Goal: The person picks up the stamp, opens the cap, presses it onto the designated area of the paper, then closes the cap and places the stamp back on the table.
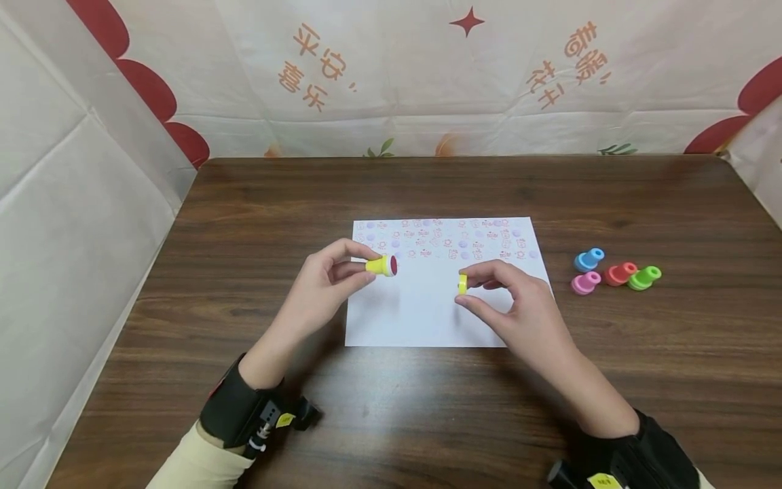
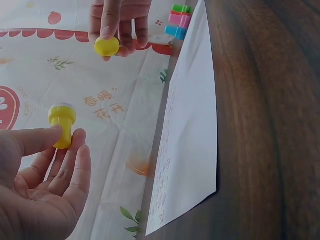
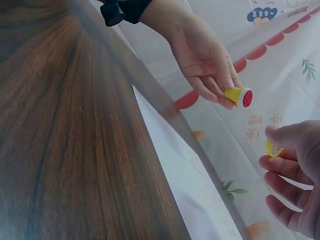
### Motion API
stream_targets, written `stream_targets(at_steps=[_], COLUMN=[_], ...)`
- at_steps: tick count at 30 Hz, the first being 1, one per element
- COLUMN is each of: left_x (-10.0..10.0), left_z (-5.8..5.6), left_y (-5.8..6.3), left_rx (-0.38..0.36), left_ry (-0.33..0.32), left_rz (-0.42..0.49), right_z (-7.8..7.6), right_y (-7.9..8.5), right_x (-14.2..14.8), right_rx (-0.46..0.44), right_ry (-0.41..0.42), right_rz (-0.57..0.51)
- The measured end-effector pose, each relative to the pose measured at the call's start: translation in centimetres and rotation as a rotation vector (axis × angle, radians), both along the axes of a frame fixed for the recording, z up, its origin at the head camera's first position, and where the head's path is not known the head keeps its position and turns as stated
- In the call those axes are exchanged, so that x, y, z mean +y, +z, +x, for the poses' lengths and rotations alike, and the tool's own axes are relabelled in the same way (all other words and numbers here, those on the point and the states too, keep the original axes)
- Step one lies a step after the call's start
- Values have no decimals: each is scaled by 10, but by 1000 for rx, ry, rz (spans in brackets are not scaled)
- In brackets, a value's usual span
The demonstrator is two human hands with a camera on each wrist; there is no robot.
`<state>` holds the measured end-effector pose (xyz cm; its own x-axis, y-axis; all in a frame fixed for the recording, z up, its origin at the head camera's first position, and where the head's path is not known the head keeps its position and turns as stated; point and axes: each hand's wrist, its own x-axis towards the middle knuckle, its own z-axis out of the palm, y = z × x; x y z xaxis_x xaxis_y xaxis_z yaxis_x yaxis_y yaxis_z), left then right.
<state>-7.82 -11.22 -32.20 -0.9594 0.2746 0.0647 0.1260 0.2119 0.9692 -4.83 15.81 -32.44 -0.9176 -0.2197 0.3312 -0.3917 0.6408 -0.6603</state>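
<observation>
My left hand (image 1: 326,282) pinches a yellow stamp (image 1: 376,265) by its narrow handle, with the round red stamping face turned to the right. In the right wrist view that red face (image 3: 247,98) shows inside a white rim. Between thumb and fingertips my right hand (image 1: 519,302) pinches the small round yellow cap (image 1: 462,284), apart from the stamp. Both hands are held over a white sheet of paper (image 1: 421,305). Rows of small red and purple prints (image 1: 440,238) run across the sheet's far part.
To the right of the paper, blue (image 1: 589,259), pink (image 1: 586,282), red (image 1: 620,273) and green (image 1: 644,278) stamps stand close together on the dark wooden table (image 1: 256,224). Behind the table hangs a white printed cloth (image 1: 415,68).
</observation>
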Motion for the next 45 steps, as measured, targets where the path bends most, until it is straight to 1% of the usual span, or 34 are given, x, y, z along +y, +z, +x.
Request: stream_targets(at_steps=[9, 17, 21, 26, 30, 33, 36, 41, 45], left_x=[4, 10, 15, 24, 31, 36, 42, 47, 51], left_z=[-5, -13, -20, -29, -35, -39, -41, -45, -49], left_y=[1, 4, 5, 2, -2, -4, -5, -6, -7], left_rx=[7, 37, 90, 172, 215, 246, 261, 250, 228], left_ry=[0, 23, 26, 34, 30, 20, 5, -44, -94], left_rz=[10, -45, -95, -178, -272, -381, -498, -675, -756], right_z=[0, -1, -1, 0, 0, 0, 0, -1, -1], right_y=[-2, -5, -6, -7, -7, -7, -7, -7, -8], right_x=[5, 7, 8, 10, 10, 11, 11, 11, 11], right_rx=[-1, -24, -16, -15, -16, -17, -25, -29, -19], right_ry=[-7, -15, -18, -27, -28, -26, -26, -24, -25], right_rz=[3, 6, 7, 9, 12, 12, 8, 6, 12])
